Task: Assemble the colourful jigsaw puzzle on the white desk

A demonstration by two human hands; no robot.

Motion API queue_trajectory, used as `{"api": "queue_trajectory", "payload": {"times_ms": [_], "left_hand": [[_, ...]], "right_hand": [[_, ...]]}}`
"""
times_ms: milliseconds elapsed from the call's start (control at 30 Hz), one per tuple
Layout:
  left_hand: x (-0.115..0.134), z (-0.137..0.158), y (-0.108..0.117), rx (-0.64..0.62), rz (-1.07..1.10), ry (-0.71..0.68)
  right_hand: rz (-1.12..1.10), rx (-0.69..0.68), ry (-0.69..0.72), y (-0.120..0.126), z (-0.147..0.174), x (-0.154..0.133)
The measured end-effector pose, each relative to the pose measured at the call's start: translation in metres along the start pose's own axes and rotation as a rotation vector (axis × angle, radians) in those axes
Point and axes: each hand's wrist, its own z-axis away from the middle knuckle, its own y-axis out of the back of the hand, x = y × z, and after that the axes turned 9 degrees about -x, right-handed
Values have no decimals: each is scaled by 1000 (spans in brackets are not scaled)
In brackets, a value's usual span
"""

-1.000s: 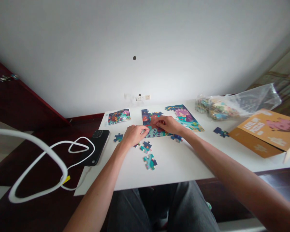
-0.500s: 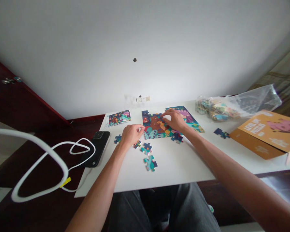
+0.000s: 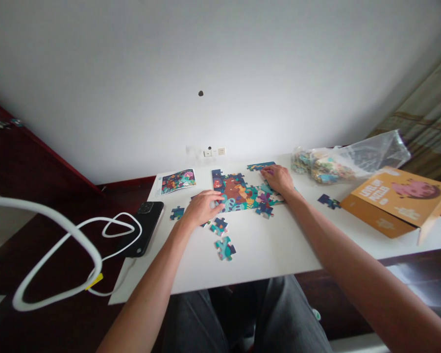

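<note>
A partly assembled colourful jigsaw puzzle (image 3: pixel 242 192) lies on the white table (image 3: pixel 272 250). My left hand (image 3: pixel 203 208) rests flat at the puzzle's left edge, fingers spread, holding nothing. My right hand (image 3: pixel 279 178) presses palm-down on the puzzle's right part, covering it. Loose pieces lie near my left hand: one (image 3: pixel 177 213) to its left, one (image 3: pixel 219 226) just below it, and a teal one (image 3: pixel 225 248) nearer to me. Another loose piece (image 3: pixel 264 210) sits at the puzzle's lower edge.
A picture card (image 3: pixel 178 180) lies at the table's back left. A black phone (image 3: pixel 143 234) with a white cable (image 3: pixel 59 250) sits on the left edge. A clear bag of pieces (image 3: pixel 338 164), an orange box (image 3: pixel 397 201) and a dark piece (image 3: pixel 328 200) lie on the right.
My right hand slid from the puzzle's middle to its right part and flattened there. My left hand moved slightly right and spread against the puzzle's left edge. The view shifted a little.
</note>
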Motion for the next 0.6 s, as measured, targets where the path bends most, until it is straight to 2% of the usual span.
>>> {"api": "queue_trajectory", "payload": {"times_ms": [600], "left_hand": [[6,-1,5,49,59,46]], "right_hand": [[42,-83,-55,0,5,-12]]}}
